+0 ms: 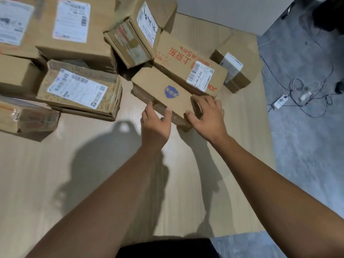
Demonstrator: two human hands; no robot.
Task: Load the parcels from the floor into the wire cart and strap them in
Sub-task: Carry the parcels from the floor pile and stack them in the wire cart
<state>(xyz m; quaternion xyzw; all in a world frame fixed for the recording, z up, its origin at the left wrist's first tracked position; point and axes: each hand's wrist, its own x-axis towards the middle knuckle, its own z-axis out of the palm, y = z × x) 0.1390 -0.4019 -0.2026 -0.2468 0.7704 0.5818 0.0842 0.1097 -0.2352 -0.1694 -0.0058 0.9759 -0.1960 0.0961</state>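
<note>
Parcels in brown cardboard crowd the far part of the pale wooden floor (78,183), and both hands are on the nearest one, the blue-sticker parcel (160,84). It lies at an angle in the middle of the view, its far side against the red-printed box (188,58).

The left hand (155,121) grips the parcel's near-left edge, thumb on the top face and fingers curled over the side. The right hand (206,112) clamps the near-right corner, fingers spread across the top and thumb pressed on the near side. Whether the near edge rests on the floor cannot be told.

Behind the parcel a tilted box with a handwritten label (137,34) leans among the others. To the left sits a flat box with a white shipping label (80,88), and beyond that a large box (74,34). A small box (232,71) stands to the right, apart from the hands. Further right, on grey carpet (307,146), lie a white power strip (281,101) and loose cables.
</note>
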